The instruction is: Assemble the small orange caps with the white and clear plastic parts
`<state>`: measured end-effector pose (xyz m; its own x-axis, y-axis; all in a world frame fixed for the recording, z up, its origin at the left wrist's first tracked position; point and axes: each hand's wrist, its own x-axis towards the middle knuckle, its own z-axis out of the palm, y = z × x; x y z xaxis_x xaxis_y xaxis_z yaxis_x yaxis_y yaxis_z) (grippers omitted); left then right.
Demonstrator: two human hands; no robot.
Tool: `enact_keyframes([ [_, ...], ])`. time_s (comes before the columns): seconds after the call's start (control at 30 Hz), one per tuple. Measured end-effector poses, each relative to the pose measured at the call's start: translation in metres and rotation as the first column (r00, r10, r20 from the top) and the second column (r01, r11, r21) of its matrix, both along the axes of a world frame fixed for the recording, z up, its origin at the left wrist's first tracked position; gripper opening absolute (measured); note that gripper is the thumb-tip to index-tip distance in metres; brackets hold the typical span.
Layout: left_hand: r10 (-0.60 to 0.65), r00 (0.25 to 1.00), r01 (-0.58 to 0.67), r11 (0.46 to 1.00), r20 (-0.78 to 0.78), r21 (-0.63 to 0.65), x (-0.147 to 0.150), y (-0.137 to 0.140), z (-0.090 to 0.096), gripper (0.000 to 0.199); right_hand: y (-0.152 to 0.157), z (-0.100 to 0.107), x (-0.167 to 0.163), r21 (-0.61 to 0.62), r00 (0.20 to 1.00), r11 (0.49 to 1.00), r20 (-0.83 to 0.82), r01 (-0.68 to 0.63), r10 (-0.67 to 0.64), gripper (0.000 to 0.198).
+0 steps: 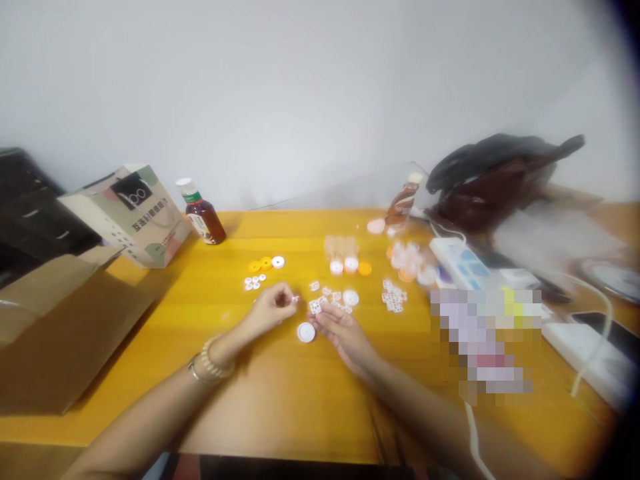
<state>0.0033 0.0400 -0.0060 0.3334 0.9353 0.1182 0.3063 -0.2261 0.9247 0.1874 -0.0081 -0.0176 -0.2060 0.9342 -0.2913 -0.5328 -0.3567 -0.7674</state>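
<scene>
Table of yellow wood (280,413) stretches beneath a person's right hand (347,335), extended but closed at the tips, and left hand (265,312), curled in a pinch. White disc (306,333) lies beside the right, which grips a patterned tile (316,307); the left holds a smaller white piece (295,299).

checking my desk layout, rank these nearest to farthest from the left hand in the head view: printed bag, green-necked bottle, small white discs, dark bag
From the left hand:
1. small white discs, just beyond it
2. green-necked bottle, back left
3. printed bag, left of the bottle
4. dark bag, back right
</scene>
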Motion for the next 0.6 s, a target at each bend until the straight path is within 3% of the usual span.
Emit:
enact_keyframes([
  [0.23, 0.009, 0.993, 0.004, 0.993, 0.12, -0.114, 0.002, -0.011, 0.009, 0.024, -0.001, 0.003, -0.001, 0.0, 1.0, 1.0, 0.009, 0.015, -0.015, 0.036],
  [0.33, 0.007, 0.982, 0.016, 0.993, 0.189, -0.119, 0.003, -0.011, 0.011, 0.033, -0.001, 0.003, -0.002, -0.005, 1.0, 1.0, 0.005, 0.018, -0.018, 0.036],
  [0.6, -0.088, 0.97, 0.112, 0.989, 0.225, -0.094, 0.005, -0.014, 0.019, 0.025, -0.002, 0.007, -0.002, 0.011, 1.0, 1.0, 0.007, 0.003, -0.003, 0.031],
])
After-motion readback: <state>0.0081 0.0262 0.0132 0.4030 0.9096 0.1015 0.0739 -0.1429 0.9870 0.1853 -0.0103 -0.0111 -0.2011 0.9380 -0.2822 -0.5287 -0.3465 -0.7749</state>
